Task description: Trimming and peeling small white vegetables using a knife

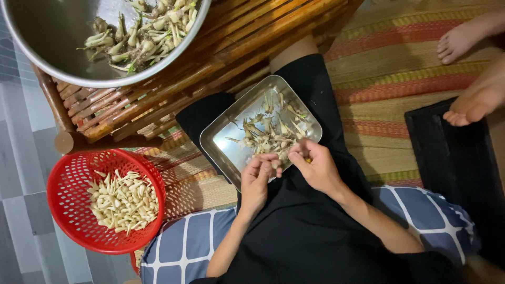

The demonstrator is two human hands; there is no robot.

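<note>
A square metal tray (pixel 223 138) rests on my lap and holds a heap of pale peelings and roots (pixel 271 130). My left hand (pixel 256 180) and my right hand (pixel 314 167) meet at the tray's near edge. Both pinch a small pale bulb (pixel 277 162) between the fingertips. A red plastic basket (pixel 68 173) on the floor to my left holds many peeled white bulbs (pixel 123 201). A large metal bowl (pixel 47 47) with unpeeled bulbs (pixel 142 31) stands on a low wooden slatted table (pixel 173 79) ahead.
I sit on a blue checked cushion (pixel 184 242) over a striped woven mat (pixel 400 58). Another person's bare feet (pixel 473 73) rest at the right, by a dark mat (pixel 452 158). Grey tiled floor (pixel 21 158) lies at the left.
</note>
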